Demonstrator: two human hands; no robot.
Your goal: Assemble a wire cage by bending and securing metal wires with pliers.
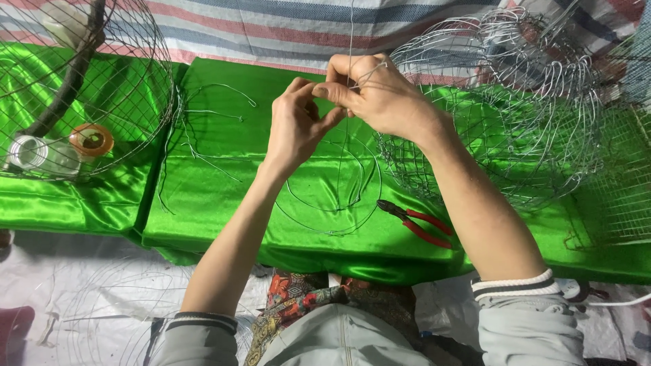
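Both hands, left hand point(293, 125) and right hand point(380, 95), pinching thin wire point(352, 41).

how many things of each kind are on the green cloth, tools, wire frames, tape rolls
Pliers with red handles: 1
Wire mesh frames: 2, a round one at the left and a domed one at the right
Tape rolls: 2, one white and one orange
Total: 5
Both the left hand and the right hand pinch a thin wire, not counted.

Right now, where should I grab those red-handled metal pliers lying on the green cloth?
Grip the red-handled metal pliers by both red handles, coming from the right and above. The handles splay open toward the right arm, while the dark pointed jaws face left, near the loose wire loops.
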